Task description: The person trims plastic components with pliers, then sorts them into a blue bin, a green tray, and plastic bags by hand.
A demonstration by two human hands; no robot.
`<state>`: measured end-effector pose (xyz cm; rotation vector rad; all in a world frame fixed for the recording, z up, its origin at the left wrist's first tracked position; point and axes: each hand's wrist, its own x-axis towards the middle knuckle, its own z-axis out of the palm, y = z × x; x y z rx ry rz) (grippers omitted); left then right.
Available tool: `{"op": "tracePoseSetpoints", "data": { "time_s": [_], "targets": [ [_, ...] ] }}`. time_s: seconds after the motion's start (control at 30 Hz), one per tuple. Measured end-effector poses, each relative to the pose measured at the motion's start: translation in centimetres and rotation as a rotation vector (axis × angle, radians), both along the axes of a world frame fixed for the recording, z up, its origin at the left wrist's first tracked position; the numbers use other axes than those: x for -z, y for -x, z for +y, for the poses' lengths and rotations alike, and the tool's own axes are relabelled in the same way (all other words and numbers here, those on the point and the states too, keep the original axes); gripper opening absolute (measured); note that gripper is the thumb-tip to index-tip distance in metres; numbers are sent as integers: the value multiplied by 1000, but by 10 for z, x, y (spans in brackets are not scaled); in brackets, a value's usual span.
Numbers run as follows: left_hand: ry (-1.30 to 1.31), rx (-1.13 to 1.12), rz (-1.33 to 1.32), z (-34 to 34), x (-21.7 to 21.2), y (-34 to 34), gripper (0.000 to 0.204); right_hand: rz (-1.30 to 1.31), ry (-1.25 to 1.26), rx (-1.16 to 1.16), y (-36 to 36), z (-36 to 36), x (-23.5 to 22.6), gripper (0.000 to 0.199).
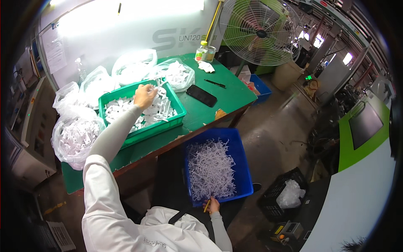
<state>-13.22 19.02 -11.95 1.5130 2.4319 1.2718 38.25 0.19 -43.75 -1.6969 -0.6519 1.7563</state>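
My left hand reaches over the green tray, its fingers curled at the white plastic parts heaped inside. A white piece seems to stick out past the fingertips; its shape is unclear. Down at the near edge of the blue bin, my right hand is closed around a slim yellow-handled tool, whose working end I cannot make out. Thin white plastic runners fill that bin.
Clear bags of white parts crowd the green table's left and back. A phone, a pen and bottles lie or stand right of the tray. A large fan stands behind; a black crate sits on the floor.
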Motion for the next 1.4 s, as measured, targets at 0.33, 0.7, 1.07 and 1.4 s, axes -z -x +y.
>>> {"op": "tracePoseSetpoints", "data": {
  "time_s": [0.33,0.7,1.07,1.4],
  "targets": [
    [-606,-56,-146,-14,-60,-59,33,3,6,52,3,3,-27,37],
    [-516,128,-856,-18,-54,-58,44,6,24,14,0,0,-12,37],
    [-284,240,-1503,-52,-54,-12,92,23,50,9,-1,2,-14,40],
    [34,101,322,-63,-61,-57,60,11,70,12,4,3,-27,35]
  ]
}}
